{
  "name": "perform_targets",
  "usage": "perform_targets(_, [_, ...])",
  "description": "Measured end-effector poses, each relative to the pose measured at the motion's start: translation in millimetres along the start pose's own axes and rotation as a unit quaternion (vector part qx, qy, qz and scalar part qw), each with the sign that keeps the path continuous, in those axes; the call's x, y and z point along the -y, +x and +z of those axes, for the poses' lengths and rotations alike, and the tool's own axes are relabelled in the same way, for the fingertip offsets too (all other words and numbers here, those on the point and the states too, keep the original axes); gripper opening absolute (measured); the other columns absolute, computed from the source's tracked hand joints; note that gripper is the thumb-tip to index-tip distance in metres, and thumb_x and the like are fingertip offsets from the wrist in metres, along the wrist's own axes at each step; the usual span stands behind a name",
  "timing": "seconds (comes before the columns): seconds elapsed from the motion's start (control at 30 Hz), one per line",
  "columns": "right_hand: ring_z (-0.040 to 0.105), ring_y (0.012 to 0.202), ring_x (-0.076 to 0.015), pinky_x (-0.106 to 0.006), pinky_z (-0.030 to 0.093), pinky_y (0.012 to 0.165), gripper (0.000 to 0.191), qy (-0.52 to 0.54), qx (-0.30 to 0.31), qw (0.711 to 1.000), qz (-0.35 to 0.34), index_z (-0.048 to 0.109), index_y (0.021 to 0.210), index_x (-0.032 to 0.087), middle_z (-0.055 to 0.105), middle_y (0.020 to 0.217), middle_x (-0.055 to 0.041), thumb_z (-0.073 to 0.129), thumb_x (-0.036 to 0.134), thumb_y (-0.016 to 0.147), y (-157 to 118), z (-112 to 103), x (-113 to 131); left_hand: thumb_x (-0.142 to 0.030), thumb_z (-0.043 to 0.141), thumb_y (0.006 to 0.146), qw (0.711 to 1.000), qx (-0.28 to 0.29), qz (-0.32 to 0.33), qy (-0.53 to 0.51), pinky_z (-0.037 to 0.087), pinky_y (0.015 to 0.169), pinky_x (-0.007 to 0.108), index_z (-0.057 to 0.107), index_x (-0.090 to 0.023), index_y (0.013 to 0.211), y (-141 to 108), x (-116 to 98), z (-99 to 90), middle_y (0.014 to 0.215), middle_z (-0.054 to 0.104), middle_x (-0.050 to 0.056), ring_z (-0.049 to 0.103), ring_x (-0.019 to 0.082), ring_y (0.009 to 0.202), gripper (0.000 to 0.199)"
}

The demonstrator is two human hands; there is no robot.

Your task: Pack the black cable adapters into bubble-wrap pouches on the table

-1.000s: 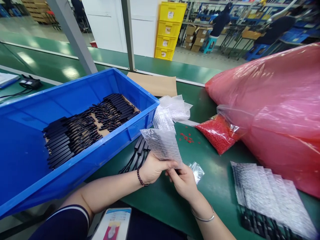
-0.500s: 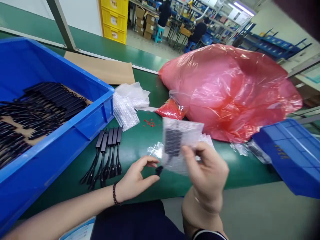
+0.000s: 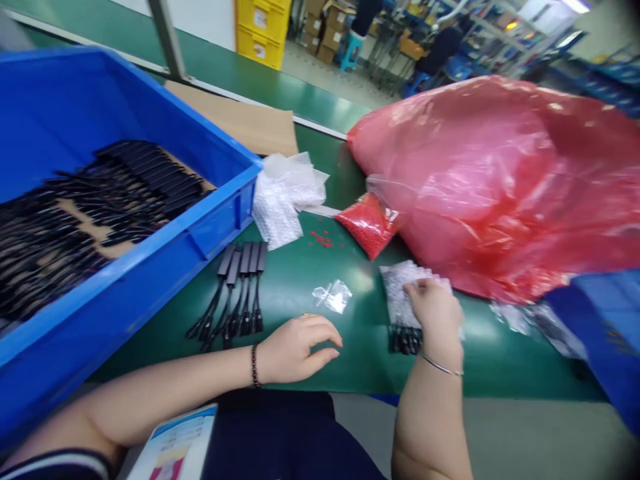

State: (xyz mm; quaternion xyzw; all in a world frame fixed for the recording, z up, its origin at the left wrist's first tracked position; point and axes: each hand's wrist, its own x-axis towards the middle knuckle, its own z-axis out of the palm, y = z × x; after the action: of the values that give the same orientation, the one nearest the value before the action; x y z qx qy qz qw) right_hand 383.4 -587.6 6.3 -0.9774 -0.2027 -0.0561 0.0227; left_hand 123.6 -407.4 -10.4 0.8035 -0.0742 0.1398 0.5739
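Observation:
My right hand (image 3: pixel 436 312) pinches a bubble-wrap bag (image 3: pixel 399 291) lying on the green table (image 3: pixel 295 283). Black cable ends (image 3: pixel 406 340) stick out of the bag's near side. More bubble wrap shows beyond the fingers; how many bags lie there I cannot tell. My left hand (image 3: pixel 300 348) rests low over the table, thumb and fingers apart, holding nothing. Just past it are small clear plastic pieces (image 3: pixel 334 296). Several black adapters with short cables (image 3: pixel 245 260) lie in a row to its left.
A blue bin (image 3: pixel 220 207) of black cabled adapters (image 3: pixel 150 173) fills the left. Flat bubble-wrap bags (image 3: pixel 280 210), loose red bits (image 3: pixel 321 239) and a bag of red pieces (image 3: pixel 367 223) lie behind. A large red plastic bag (image 3: pixel 480 180) and another blue bin (image 3: pixel 613 327) stand right.
My right hand has carried the filled bubble-wrap bag right and down onto the table. The left hand has let go of the dark cable end near its fingertips. The view has shifted.

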Motion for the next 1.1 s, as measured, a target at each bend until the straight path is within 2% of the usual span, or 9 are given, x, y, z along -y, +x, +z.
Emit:
perform_targets(0.13, [0.058, 0.089, -0.0292, -0.041, 0.043, 0.077, 0.037, 0.085, -0.121, 0.986, -0.079, 0.061, 0.102, 0.012, 0.064, 0.092, -0.0170, 0.052, 0.039, 0.080, -9.1, 1.6, 44.8, -0.020, 0.049, 0.083, 0.997, 0.010, 0.069, 0.034, 0.045, 0.086, 0.033, 0.063, -0.021, 0.103, -1.9, 0.3, 0.8, 0.098, 0.068, 0.009, 0.063, 0.020, 0.092, 0.024])
perform_targets(0.2, [0.060, 0.079, -0.0223, -0.036, 0.045, 0.074, 0.031, 0.210, -0.014, 0.958, -0.197, 0.062, 0.096, 0.016, 0.066, 0.089, -0.0120, 0.048, 0.040, 0.083, -27.8, 4.3, 89.8, -0.021, 0.051, 0.082, 0.996, 0.018, 0.082, 0.033, 0.045, 0.088, 0.035, 0.061, -0.023, 0.110, -4.2, 0.9, 2.3, 0.099, 0.068, 0.010, 0.063, 0.022, 0.094, 0.030])
perform_targets(0.3, [0.061, 0.073, -0.0194, -0.032, 0.045, 0.067, 0.026, 0.316, 0.205, 0.867, -0.327, 0.065, 0.085, 0.022, 0.068, 0.080, -0.0068, 0.048, 0.041, 0.084, -62.2, 12.8, 160.1, -0.021, 0.053, 0.080, 0.996, 0.026, 0.088, -0.008, 0.044, 0.092, 0.036, 0.061, -0.022, 0.115, -8.0, 0.8, 4.1, 0.100, 0.068, 0.012, 0.063, 0.023, 0.097, 0.036])
perform_targets(0.47, [0.059, 0.065, -0.0178, -0.028, 0.042, 0.057, 0.024, 0.359, 0.256, 0.830, -0.341, 0.064, 0.075, 0.023, 0.066, 0.067, -0.0037, 0.059, 0.047, 0.077, -84.7, 30.3, 222.6, -0.019, 0.054, 0.077, 0.995, 0.056, 0.058, -0.063, 0.042, 0.097, 0.035, 0.062, -0.026, 0.113, -9.6, 1.2, 1.7, 0.105, 0.067, 0.007, 0.060, 0.023, 0.105, 0.038])
perform_targets(0.63, [0.053, 0.058, -0.0132, -0.025, 0.039, 0.053, 0.028, 0.372, 0.281, 0.822, -0.327, 0.060, 0.079, 0.020, 0.061, 0.066, -0.0005, 0.056, 0.048, 0.078, -75.0, 27.6, 221.7, -0.015, 0.056, 0.075, 0.994, -0.005, 0.083, -0.068, 0.041, 0.099, 0.036, 0.063, -0.026, 0.109, -8.1, -1.2, -5.3, 0.106, 0.067, 0.007, 0.059, 0.022, 0.107, 0.036])
perform_targets(0.73, [0.051, 0.058, -0.0115, -0.024, 0.041, 0.054, 0.024, 0.460, 0.302, 0.802, -0.234, 0.055, 0.081, 0.020, 0.057, 0.067, 0.0012, 0.055, 0.044, 0.081, -67.5, 17.3, 203.0, -0.015, 0.060, 0.073, 0.974, -0.186, 0.115, -0.052, 0.036, 0.102, 0.042, 0.060, -0.022, 0.112, -7.5, -4.8, -9.7, 0.113, 0.062, 0.012, 0.054, 0.025, 0.112, 0.039])
perform_targets(0.87, [0.058, 0.073, -0.0135, -0.027, 0.047, 0.069, 0.015, 0.623, 0.297, 0.698, -0.192, 0.052, 0.088, 0.021, 0.060, 0.078, -0.0010, 0.052, 0.036, 0.086, -66.6, 7.6, 174.7, -0.021, 0.058, 0.079, 0.906, -0.403, 0.007, -0.131, 0.035, 0.100, 0.043, 0.053, -0.021, 0.118, 0.9, -3.8, -18.9, 0.122, 0.052, 0.013, 0.047, 0.026, 0.116, 0.039])
perform_targets(0.93, [0.059, 0.074, -0.0149, -0.030, 0.048, 0.070, 0.014, 0.664, 0.305, 0.654, -0.194, 0.052, 0.089, 0.022, 0.061, 0.079, -0.0021, 0.051, 0.036, 0.087, -70.6, 9.8, 166.5, -0.028, 0.051, 0.085, 0.866, -0.423, -0.077, -0.255, 0.038, 0.098, 0.040, 0.049, -0.021, 0.122, 9.5, 0.2, -27.1, 0.124, 0.050, 0.012, 0.049, 0.023, 0.114, 0.038])
perform_targets(1.1, [0.059, 0.061, -0.0153, -0.032, 0.049, 0.062, 0.021, 0.665, 0.420, 0.586, -0.193, 0.051, 0.085, 0.020, 0.060, 0.069, -0.0016, 0.050, 0.042, 0.086, -79.8, 28.6, 164.4, -0.035, 0.052, 0.085, 0.767, -0.316, -0.155, -0.537, 0.044, 0.089, 0.039, 0.046, -0.021, 0.124, 28.3, 12.1, -47.7, 0.113, 0.059, 0.011, 0.060, 0.021, 0.098, 0.042])
